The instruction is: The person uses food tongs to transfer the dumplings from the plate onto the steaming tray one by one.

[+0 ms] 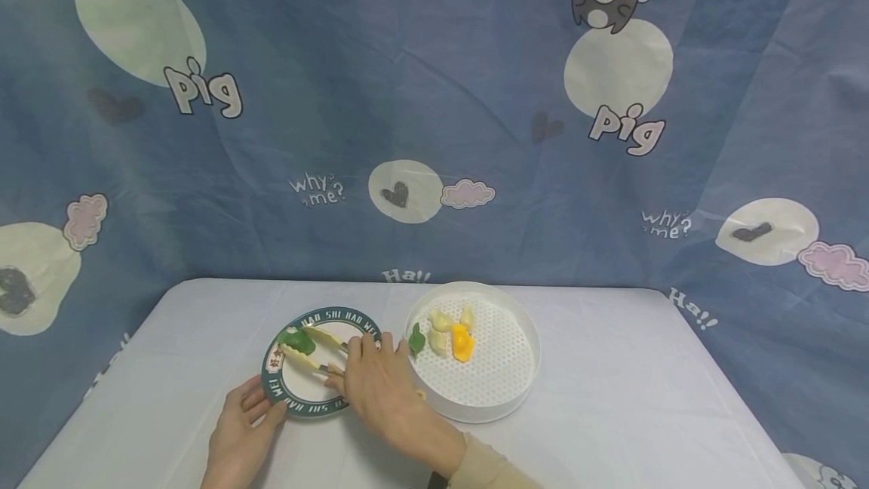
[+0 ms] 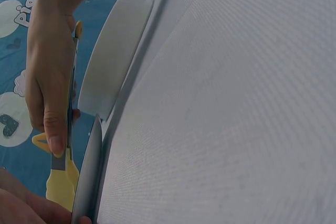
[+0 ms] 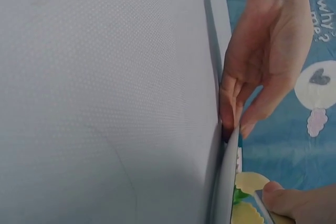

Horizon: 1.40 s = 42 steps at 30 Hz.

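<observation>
My left hand [image 1: 244,432] holds the near-left rim of a round plate [image 1: 314,407], white with a green lettered border. In the right wrist view, the left thumb and fingers pinch the edge of the plate [image 3: 227,177]. Tongs with yellow tips [image 1: 299,358] are gripped in my right hand [image 1: 383,387], which reaches over the plate's right side. Between the tips, at the plate's left, lies a green vegetable piece [image 1: 299,340]. The left wrist view shows the right thumb along the metal arm of the tongs [image 2: 62,184], above the tilted plate [image 2: 88,174].
Right of the plate stands a round white tray [image 1: 505,357] with a perforated bottom. Inside are a green leaf-like piece [image 1: 416,339], several pale yellow pieces [image 1: 438,342] and an orange-yellow piece [image 1: 462,343]. A blue printed curtain [image 1: 434,96] hangs behind the white table [image 1: 611,398].
</observation>
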Motion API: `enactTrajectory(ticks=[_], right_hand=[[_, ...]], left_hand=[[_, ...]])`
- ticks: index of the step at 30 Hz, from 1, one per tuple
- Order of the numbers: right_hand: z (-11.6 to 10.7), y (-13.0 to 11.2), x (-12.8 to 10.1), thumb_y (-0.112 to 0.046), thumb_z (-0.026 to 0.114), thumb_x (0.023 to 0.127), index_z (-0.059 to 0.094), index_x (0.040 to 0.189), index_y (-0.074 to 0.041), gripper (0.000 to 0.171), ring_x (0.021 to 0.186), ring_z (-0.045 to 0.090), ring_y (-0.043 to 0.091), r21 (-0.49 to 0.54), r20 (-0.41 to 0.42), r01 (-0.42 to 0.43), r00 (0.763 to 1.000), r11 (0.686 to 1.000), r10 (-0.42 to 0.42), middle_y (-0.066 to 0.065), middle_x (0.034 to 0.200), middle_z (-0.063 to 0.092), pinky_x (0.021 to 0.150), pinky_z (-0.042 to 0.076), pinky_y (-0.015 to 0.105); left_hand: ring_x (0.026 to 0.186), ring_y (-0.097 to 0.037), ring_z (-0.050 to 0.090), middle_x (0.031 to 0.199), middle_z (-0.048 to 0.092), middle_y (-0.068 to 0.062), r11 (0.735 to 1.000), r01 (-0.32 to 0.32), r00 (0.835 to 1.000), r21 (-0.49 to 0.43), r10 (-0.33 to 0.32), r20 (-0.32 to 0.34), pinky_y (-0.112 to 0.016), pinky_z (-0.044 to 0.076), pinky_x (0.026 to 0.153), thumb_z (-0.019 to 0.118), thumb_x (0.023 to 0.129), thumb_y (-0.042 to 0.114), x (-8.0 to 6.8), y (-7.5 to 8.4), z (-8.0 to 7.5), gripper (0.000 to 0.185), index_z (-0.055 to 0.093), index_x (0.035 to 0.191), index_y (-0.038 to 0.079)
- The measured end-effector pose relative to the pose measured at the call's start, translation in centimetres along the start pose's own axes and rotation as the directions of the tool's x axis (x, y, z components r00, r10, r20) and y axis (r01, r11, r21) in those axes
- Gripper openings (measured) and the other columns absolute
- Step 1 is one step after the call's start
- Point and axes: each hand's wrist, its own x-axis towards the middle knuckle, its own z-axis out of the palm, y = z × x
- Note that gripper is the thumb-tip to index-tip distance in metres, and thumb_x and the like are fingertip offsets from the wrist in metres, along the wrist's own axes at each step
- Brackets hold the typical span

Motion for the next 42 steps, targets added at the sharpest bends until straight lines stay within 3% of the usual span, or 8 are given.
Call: enactTrajectory(ticks=[6, 11, 19, 26, 42], right_hand=[[-0.7, 0.7, -0.4, -0.068, 0.048, 0.105, 0.065, 0.119, -0.011, 0.061, 0.089, 0.060, 0.019, 0.001, 0.030, -0.006, 1.000, 1.000, 0.006, 0.000, 0.102, 0.068, 0.087, 0.059, 0.039], [-1.2, 1.5, -0.9, -0.068, 0.050, 0.105, 0.064, 0.117, -0.011, 0.060, 0.084, 0.056, 0.018, -0.019, 0.023, -0.013, 1.000, 1.000, 0.013, 0.000, 0.098, 0.065, 0.081, 0.053, 0.037], [-2.1, 2.8, -2.0, -0.067, 0.054, 0.104, 0.065, 0.115, -0.011, 0.059, 0.084, 0.054, 0.019, -0.019, -0.002, -0.033, 0.999, 0.999, 0.033, -0.001, 0.089, 0.059, 0.090, 0.057, 0.040], [-2.6, 3.7, -2.8, -0.070, 0.054, 0.102, 0.064, 0.112, -0.013, 0.059, 0.084, 0.055, 0.019, -0.052, -0.027, -0.051, 0.998, 0.997, 0.050, -0.001, 0.087, 0.057, 0.076, 0.050, 0.034], [-3.9, 6.7, -4.2, -0.066, 0.056, 0.102, 0.063, 0.113, -0.011, 0.057, 0.083, 0.053, 0.019, -0.021, -0.027, -0.100, 0.995, 0.995, 0.100, -0.002, 0.088, 0.055, 0.071, 0.045, 0.034]], left_hand=[[0.144, -0.057, 0.051, 0.159, 0.041, -0.044, 1.000, 0.006, 1.000, -0.005, -0.006, -0.008, -0.065, 0.048, 0.115, 0.057, 0.110, 0.023, 0.0, 0.1, 0.1, 0.080, 0.013, 0.164, -0.016], [0.145, -0.057, 0.051, 0.160, 0.040, -0.043, 1.000, 0.009, 1.000, -0.009, -0.009, -0.006, -0.066, 0.047, 0.116, 0.057, 0.110, 0.023, 0.0, 0.2, 0.1, 0.080, 0.013, 0.165, -0.016], [0.145, -0.058, 0.050, 0.159, 0.040, -0.044, 0.999, 0.036, 0.999, 0.002, -0.036, -0.029, -0.068, 0.049, 0.116, 0.057, 0.109, 0.022, 0.0, 0.4, 0.4, 0.081, 0.012, 0.166, -0.014], [0.144, -0.058, 0.049, 0.160, 0.038, -0.044, 0.998, 0.054, 0.998, 0.012, -0.054, -0.036, -0.069, 0.048, 0.116, 0.057, 0.109, 0.022, 0.0, 0.4, 0.5, 0.082, 0.010, 0.166, -0.013], [0.144, -0.060, 0.047, 0.159, 0.038, -0.045, 0.998, 0.028, 1.000, 0.060, -0.028, -0.003, -0.080, 0.037, 0.117, 0.056, 0.109, 0.023, 0.1, 0.0, 0.1, 0.083, 0.008, 0.165, -0.016]])
